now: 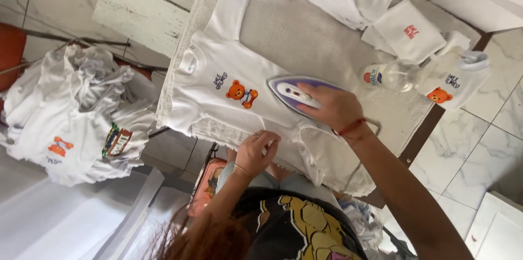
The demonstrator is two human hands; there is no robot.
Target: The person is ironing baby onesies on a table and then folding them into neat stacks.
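Left hand [256, 152] at 6 o'clock edge of desk [305, 37], fingers curled, pinching hem of white baby shirt [218, 96]. Right hand [333, 108] just beyond, at 3 o'clock of shirt's middle, grip closed round handle of purple iron [291, 92]; iron flat on shirt, beside bear print [241, 93]. Shirt spread flat on grey cover. Spray bottle [395, 75] at 2 o'clock. Folded shirts [406, 31] farther. Pile of white clothes [71, 113] at 9 o'clock, off desk.
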